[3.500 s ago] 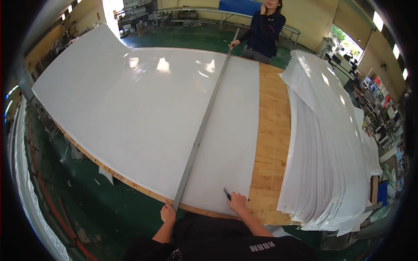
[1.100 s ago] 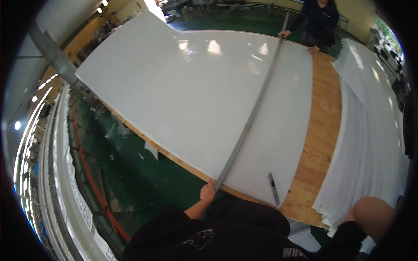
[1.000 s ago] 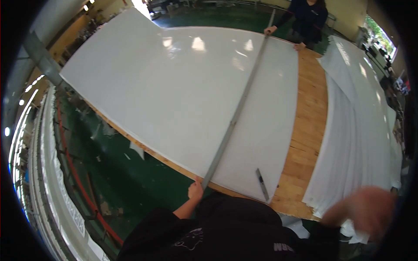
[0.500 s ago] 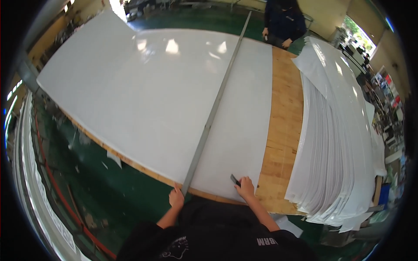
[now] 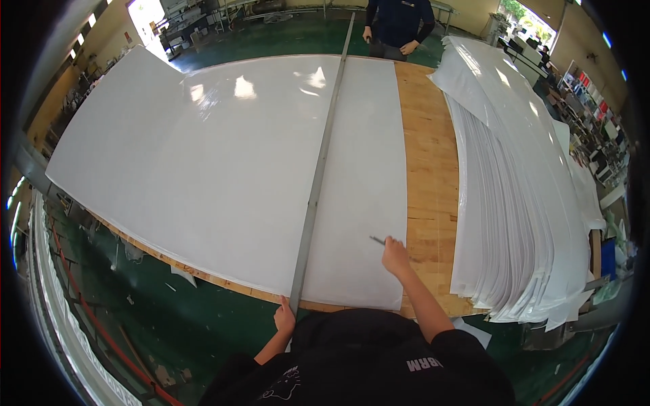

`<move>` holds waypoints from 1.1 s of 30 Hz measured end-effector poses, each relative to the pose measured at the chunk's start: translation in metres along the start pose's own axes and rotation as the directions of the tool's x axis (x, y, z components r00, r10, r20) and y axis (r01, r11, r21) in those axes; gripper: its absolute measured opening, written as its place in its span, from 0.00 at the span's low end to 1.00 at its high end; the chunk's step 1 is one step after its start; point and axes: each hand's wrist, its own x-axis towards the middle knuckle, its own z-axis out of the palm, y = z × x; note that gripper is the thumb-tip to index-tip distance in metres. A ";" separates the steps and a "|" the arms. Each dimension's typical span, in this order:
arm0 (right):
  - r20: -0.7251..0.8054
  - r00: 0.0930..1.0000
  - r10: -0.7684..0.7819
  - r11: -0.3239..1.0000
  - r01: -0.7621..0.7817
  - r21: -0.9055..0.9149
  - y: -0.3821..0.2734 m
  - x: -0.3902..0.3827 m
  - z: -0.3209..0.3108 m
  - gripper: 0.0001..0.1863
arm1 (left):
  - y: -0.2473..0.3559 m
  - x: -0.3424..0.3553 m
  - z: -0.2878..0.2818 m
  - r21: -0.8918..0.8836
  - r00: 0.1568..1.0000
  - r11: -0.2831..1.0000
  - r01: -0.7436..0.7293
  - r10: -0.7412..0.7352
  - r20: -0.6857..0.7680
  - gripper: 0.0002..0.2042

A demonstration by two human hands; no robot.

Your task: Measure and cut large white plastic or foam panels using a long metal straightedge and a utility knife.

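Observation:
A large glossy white sheet lies on a wooden table, and a long grey metal straightedge runs across it from the near edge to the far edge. My left hand is at the near end of the straightedge, fingers curled around it by the table's edge. To the right of the straightedge, my right hand is closed on a slim utility knife, held above the sheet with its tip pointing left.
On the right stands a thick stack of white sheets, beside a bare wooden strip of the table. A co-worker in dark clothes stands at the far edge near the straightedge's end. Green floor and a red-orange rail are at left.
My right hand has moved forward with the knife, farther from my body. My left hand stays at the straightedge's near end. The view has shifted, and the co-worker stands more upright.

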 end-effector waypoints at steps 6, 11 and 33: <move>-0.057 0.988 -0.141 0.982 0.132 -0.138 0.007 0.008 0.057 0.14 | 0.011 -0.005 0.002 0.023 0.999 0.999 0.027 -0.028 0.027 0.42; -0.362 0.911 -0.195 0.981 0.189 -0.054 -0.007 -0.032 0.079 0.19 | 0.002 -0.007 -0.009 0.039 0.996 0.995 0.090 -0.090 0.013 0.40; 0.012 0.953 -0.304 0.698 0.214 0.684 -0.022 -0.039 -0.081 0.29 | 0.014 -0.021 0.001 0.047 0.977 0.998 0.038 -0.028 -0.210 0.38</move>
